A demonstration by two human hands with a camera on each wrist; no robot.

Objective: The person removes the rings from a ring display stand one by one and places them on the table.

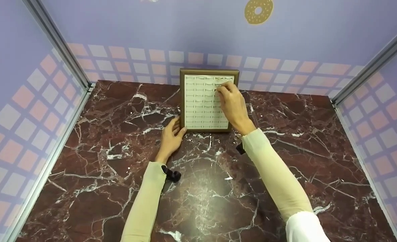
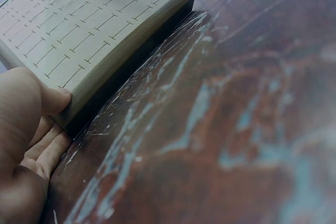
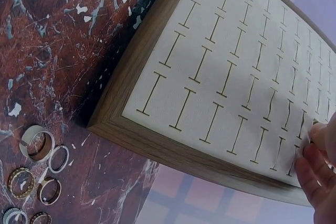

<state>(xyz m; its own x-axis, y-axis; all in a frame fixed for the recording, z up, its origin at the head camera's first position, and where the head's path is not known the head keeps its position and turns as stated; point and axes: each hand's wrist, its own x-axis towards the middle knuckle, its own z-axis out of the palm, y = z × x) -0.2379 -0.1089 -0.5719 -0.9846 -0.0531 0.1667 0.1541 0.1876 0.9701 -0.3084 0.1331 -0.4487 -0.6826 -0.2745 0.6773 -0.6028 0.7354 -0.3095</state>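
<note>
A wood-framed ring display board (image 1: 205, 116) with rows of slits in a white pad leans near the back wall. My left hand (image 1: 171, 138) grips its lower left corner; in the left wrist view the thumb (image 2: 55, 99) lies on the frame and the fingers are beside and below it. Over the upper right slots, my right hand (image 1: 233, 102) pinches a small ring at a slit, mostly hidden by the fingertips (image 3: 316, 129). A gold ring (image 1: 219, 79) sits in the top row. Several loose rings (image 3: 37, 144) lie on the marble surface by the board's lower right corner.
The dark red marble tabletop (image 1: 198, 201) surrounds the board. A purple wall with pink and white squares (image 1: 138, 65) stands behind it, and side panels with metal rails (image 1: 62, 43) flank the table.
</note>
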